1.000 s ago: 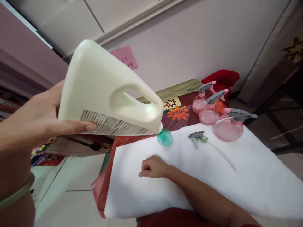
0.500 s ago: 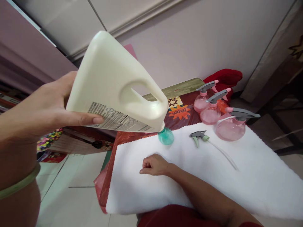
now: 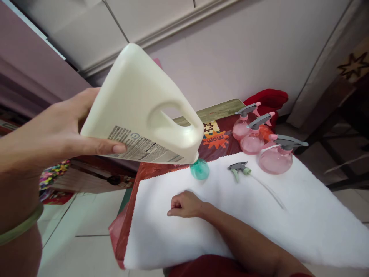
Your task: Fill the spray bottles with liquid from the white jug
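My left hand is closed round the base end of a large cream-white jug with a moulded handle and a printed label. The jug is tipped with its mouth down at the neck of a small round green bottle, which stands on a white cloth. Whether liquid flows between them is hidden. My right hand rests on the cloth in a loose fist in front of the green bottle, holding nothing visible. A grey and green spray head with a clear tube lies to the right of the bottle.
Three pink spray bottles with grey tops stand at the right rear of the table. A red cover with a "WOW" print shows behind the cloth. A wall rises behind; a red cloth item sits beyond the bottles.
The view has shifted slightly. The jug looks a little more steeply tipped, its mouth still at the green bottle. My right hand stays in its place on the cloth.
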`<state>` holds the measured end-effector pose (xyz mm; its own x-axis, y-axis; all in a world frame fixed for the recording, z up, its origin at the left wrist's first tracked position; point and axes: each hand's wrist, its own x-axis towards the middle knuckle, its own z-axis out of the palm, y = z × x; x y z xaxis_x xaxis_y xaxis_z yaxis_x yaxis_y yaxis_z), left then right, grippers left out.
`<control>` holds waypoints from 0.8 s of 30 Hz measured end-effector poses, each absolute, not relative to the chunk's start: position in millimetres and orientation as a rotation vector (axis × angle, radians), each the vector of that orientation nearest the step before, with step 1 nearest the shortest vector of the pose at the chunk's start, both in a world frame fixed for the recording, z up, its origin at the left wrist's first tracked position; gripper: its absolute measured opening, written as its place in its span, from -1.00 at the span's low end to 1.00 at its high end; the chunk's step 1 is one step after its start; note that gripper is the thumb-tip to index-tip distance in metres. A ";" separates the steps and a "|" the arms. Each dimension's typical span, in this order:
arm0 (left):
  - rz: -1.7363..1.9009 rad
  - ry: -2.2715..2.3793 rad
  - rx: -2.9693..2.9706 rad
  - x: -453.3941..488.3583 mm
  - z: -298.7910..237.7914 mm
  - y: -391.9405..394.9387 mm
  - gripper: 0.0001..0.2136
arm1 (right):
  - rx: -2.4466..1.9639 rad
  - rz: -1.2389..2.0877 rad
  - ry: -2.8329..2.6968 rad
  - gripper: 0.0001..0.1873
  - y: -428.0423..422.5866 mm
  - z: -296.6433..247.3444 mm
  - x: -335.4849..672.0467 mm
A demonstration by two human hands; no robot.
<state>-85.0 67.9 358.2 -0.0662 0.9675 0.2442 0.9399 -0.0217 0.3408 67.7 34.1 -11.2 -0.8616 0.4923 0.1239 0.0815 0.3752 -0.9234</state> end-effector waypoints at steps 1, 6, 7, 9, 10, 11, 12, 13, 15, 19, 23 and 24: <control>0.611 2.169 2.109 -85.4 358.2 67.9 -0.06 | -0.501 1.491 -2.262 -0.72 34.3 -11.0 67.4; 0.453 2.205 2.203 -87.5 359.0 68.8 0.01 | -0.496 1.511 -2.257 -0.72 34.8 -12.2 67.3; 0.447 2.181 2.215 -87.5 359.1 69.2 0.02 | -0.492 1.509 -2.254 -0.72 34.7 -12.7 67.5; 0.462 2.123 2.229 -86.7 358.9 69.5 0.01 | -0.486 1.508 -2.247 -0.73 34.4 -13.3 67.8; 0.476 2.096 2.229 -85.8 358.5 69.2 0.01 | -0.485 1.510 -2.245 -0.73 34.2 -13.3 68.0; 0.493 2.071 2.223 -84.8 357.6 68.4 0.00 | -0.488 1.513 -2.243 -0.74 34.0 -13.1 68.1; 0.510 2.053 2.211 -83.8 356.3 67.0 0.00 | -0.494 1.519 -2.242 -0.74 33.7 -12.5 68.3; 0.537 2.040 2.189 -83.0 354.5 64.9 0.00 | -0.505 1.528 -2.241 -0.75 33.4 -11.5 68.5; 0.618 2.019 2.122 -83.5 349.0 58.4 0.02 | -0.528 1.557 -2.230 -0.76 32.6 -8.8 69.5; 0.845 2.019 2.005 -98.9 326.5 36.0 -0.05 | -0.563 1.652 -2.168 -0.77 30.4 -4.4 72.4; 1.175 1.985 1.752 -126.8 280.1 -0.6 -0.13 | -0.564 1.734 -2.110 -0.78 27.5 -9.1 73.0; 1.296 1.904 1.656 -132.6 264.5 -12.2 -0.13 | -0.558 1.763 -2.087 -0.77 26.9 -11.1 72.4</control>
